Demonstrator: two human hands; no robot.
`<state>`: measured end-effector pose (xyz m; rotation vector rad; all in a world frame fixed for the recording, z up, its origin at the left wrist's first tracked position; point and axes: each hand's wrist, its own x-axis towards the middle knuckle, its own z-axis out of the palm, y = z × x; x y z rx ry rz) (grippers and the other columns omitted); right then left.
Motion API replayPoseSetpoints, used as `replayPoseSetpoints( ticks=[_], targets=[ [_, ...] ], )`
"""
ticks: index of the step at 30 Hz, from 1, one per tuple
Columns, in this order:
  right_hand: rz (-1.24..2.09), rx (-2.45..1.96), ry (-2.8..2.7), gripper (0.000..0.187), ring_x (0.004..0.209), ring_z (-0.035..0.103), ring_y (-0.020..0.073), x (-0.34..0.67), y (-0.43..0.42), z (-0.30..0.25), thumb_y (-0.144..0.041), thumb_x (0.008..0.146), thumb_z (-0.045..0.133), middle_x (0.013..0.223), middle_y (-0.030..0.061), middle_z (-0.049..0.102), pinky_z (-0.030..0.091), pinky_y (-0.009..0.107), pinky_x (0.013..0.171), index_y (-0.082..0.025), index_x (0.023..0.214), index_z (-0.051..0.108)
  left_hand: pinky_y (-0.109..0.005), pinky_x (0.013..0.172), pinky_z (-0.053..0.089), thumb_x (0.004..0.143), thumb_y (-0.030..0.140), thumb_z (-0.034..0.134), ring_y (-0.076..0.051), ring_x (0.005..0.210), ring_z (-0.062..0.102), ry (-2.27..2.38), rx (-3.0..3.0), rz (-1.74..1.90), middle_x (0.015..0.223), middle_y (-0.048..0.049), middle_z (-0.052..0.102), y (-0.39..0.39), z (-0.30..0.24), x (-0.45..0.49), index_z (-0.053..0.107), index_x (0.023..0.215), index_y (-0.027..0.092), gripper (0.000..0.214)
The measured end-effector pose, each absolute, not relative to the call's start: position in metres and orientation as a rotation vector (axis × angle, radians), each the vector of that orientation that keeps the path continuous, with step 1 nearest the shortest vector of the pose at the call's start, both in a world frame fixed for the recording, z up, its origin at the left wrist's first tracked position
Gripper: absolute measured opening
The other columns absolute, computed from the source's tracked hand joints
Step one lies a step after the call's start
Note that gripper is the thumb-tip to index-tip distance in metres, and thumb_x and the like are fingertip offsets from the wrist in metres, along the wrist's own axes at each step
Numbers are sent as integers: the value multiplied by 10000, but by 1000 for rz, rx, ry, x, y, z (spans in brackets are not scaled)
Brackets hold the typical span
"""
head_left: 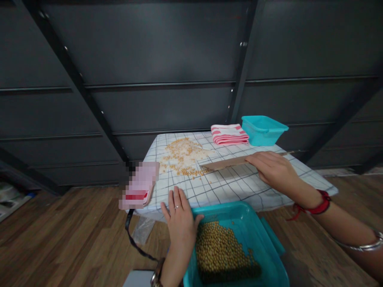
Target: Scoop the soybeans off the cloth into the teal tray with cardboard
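Note:
My right hand (273,169) grips a flat strip of brown cardboard (226,162), its far end reaching the edge of the loose material on the cloth. That material is a spread of yellow soybeans (187,172) mixed with pale grains (190,155) that look like rice. Fingers stretched out, my left hand (181,213) rests on the near edge of the table, its thumb at the rim of a teal basin (251,215). Inside the basin lies a heap of soybeans (223,249).
A checked white cloth (239,187) covers the small table. At its back right stand a folded pink-and-white towel (229,134) and a teal container (265,131). A pink phone-like object (140,183), partly blurred, lies at the left edge with a black strap. A dark panelled wall (167,48) rises behind.

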<state>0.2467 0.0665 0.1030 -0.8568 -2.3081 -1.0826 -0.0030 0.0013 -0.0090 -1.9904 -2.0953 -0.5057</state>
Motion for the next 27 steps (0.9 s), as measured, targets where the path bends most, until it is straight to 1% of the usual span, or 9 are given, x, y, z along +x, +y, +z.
replayPoseSetpoints(
  ticks=[4, 8, 12, 21, 27],
  targets=[
    [-1083, -837, -2334, 331, 687, 584, 152, 244, 68, 101, 14, 698, 361, 767, 48, 662, 463, 277, 636, -146, 882, 585, -599, 1002, 275, 677, 328, 622, -360, 1252, 340, -2099, -1995, -486, 1351, -226, 407, 1, -8, -3, 386, 1267, 17, 708],
    [-1063, -814, -2320, 322, 699, 587, 148, 245, 62, 101, 16, 707, 365, 762, 47, 661, 465, 268, 636, -147, 878, 584, -593, 1002, 279, 680, 331, 619, -355, 1254, 341, -2097, -1987, -488, 1357, -212, 403, 1, -8, -3, 387, 1272, 34, 702],
    [-1044, -819, -2327, 315, 704, 586, 154, 247, 55, 101, 15, 711, 365, 761, 50, 658, 464, 276, 633, -144, 875, 581, -594, 997, 287, 667, 347, 632, -357, 1251, 345, -2096, -1987, -485, 1358, -210, 401, 2, -9, -3, 382, 1271, 22, 730],
    [-1037, -817, -2326, 328, 746, 590, 163, 250, 45, 103, 39, 691, 370, 779, 61, 660, 467, 279, 674, -126, 895, 567, -597, 985, 299, 660, 308, 634, -351, 1232, 375, -2093, -1972, -479, 1348, -218, 411, 0, -5, -2, 414, 1251, 32, 688],
    [-1116, -784, -2320, 307, 689, 590, 161, 242, 53, 108, 28, 698, 367, 751, 59, 659, 457, 278, 619, -127, 871, 568, -601, 993, 284, 669, 310, 626, -355, 1246, 353, -2094, -1990, -479, 1355, -222, 402, 1, -7, -2, 392, 1265, 24, 702]
  ],
)
